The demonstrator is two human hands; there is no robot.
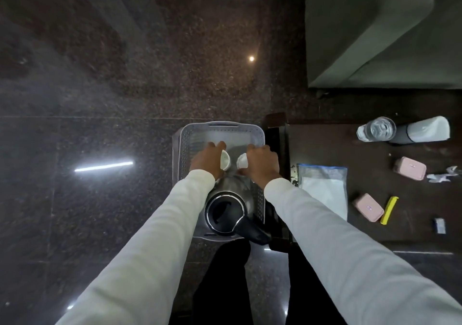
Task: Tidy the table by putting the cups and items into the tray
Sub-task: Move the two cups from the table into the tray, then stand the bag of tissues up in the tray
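The tray [183,154] is pale grey, its walls patterned with rows of small perforations. Two white cups [224,160] [242,161] are seen in it; faint specks are noted inside the left one. The kettle [226,207] is polished silver with a black lid and handle. Both sleeves [150,237] are off-white. The floor [100,74] is dark speckled granite. The counter [325,144] is dark brown. On it are noted two pink boxes [410,168] [368,207], a yellow strip [389,210], a blue-edged clear bag [322,189] and a clear glass [376,128].
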